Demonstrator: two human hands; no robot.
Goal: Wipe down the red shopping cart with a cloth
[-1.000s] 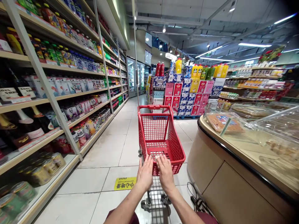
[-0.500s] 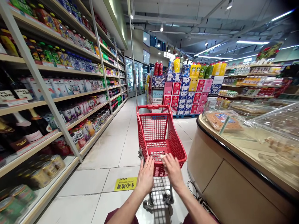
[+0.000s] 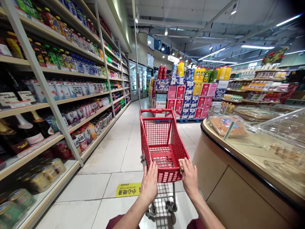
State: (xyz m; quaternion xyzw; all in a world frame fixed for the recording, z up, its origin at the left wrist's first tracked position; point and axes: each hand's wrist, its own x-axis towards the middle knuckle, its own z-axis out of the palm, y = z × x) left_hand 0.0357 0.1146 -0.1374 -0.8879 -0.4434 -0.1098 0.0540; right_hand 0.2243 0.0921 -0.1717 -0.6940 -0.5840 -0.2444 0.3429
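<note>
A red plastic shopping cart [image 3: 163, 152] stands in front of me, its basket hollow with a lattice floor. My left hand [image 3: 149, 183] rests at the near left corner of the basket rim, fingers stretched out and held close together. At the near right corner my right hand [image 3: 190, 175] presses a light beige cloth [image 3: 181, 165] against the rim. Part of the cloth is hidden under the fingers. The cart's wheels [image 3: 171, 206] show below the basket.
Drink shelves [image 3: 78, 92] line the left side. A curved bakery counter [image 3: 221, 171] stands close on the right. Stacked drink boxes [image 3: 190, 98] rise beyond the cart. A yellow wet-floor sticker [image 3: 128, 190] lies on the white tiles.
My right hand has moved right along the near rim with the cloth, from the middle to the right corner. My left hand stays almost in place.
</note>
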